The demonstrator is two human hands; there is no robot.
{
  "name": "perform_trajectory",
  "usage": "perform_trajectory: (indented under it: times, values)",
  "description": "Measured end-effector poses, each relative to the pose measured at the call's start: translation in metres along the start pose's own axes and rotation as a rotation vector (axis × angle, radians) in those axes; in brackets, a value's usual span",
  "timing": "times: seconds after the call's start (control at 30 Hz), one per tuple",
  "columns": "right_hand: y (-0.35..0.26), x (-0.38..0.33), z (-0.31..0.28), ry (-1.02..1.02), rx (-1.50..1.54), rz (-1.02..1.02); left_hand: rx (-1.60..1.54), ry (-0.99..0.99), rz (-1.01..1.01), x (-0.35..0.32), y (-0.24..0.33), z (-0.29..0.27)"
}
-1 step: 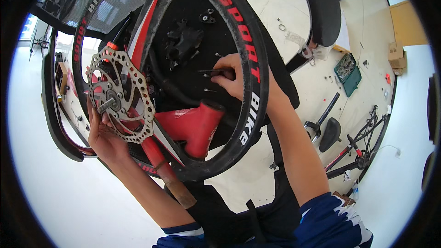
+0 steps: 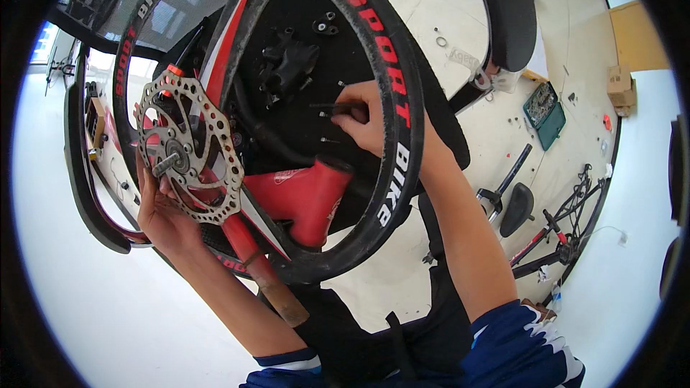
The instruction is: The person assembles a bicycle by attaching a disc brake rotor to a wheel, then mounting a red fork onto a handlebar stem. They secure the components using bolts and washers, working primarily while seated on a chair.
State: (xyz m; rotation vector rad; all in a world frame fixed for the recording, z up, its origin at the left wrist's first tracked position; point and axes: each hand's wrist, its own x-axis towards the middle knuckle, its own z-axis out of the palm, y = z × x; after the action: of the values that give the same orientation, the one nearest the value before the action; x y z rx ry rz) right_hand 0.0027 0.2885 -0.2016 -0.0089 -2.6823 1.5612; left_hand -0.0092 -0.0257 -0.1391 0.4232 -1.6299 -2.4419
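A bicycle wheel with a black rim (image 2: 392,136) bearing red and white lettering is held up close in front of me. On its hub sits a silver perforated brake disc (image 2: 190,151). A red frame tube (image 2: 302,197) shows through the wheel. My left hand (image 2: 162,215) grips the wheel from below, just behind the disc, with fingers near the axle. My right hand (image 2: 363,126) reaches through the rim and pinches a thin black tool (image 2: 332,106). Beyond it, a black brake caliper (image 2: 291,65) and small bolts lie on a black mat.
On the pale tiled floor lie a green tool case (image 2: 546,104), a black saddle on its post (image 2: 514,205), a red-and-black bicycle frame (image 2: 560,244) and cardboard boxes (image 2: 619,86). Another black tyre (image 2: 507,14) stands at the top right. Small washers (image 2: 440,39) are scattered about.
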Motion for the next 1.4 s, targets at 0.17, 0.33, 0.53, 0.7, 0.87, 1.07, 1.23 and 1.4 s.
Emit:
perform_trajectory:
  times: [0.17, 0.33, 0.53, 0.7, 0.87, 1.07, 1.23, 1.4]
  values:
    - [-0.017, 0.016, 0.011, 0.092, -0.018, 0.01, 0.011, 0.081, 0.021, -0.002, -0.002, 0.007]
    - [-0.021, 0.027, 0.025, 0.208, -0.048, -0.029, -0.046, 0.01, 0.009, -0.001, -0.003, -0.002]
    - [-0.032, 0.037, 0.028, 0.116, -0.099, -0.095, -0.117, -0.08, -0.005, 0.002, -0.005, -0.013]
    - [-0.033, 0.043, 0.04, 0.159, 0.064, -0.051, -0.087, -0.037, -0.006, -0.001, -0.005, -0.007]
    - [-0.015, 0.05, 0.037, 0.108, 0.129, -0.044, -0.092, 0.001, 0.003, -0.002, -0.004, -0.004]
    - [-0.025, 0.041, 0.024, -0.04, -0.108, -0.057, -0.096, -0.042, -0.008, 0.0, -0.004, -0.009]
    - [-0.016, 0.035, 0.011, 0.0, -0.225, -0.145, -0.106, -0.017, -0.022, 0.001, -0.006, -0.013]
    - [-0.003, 0.031, 0.0, 0.086, -0.211, -0.123, -0.092, 0.003, -0.021, 0.001, -0.006, -0.013]
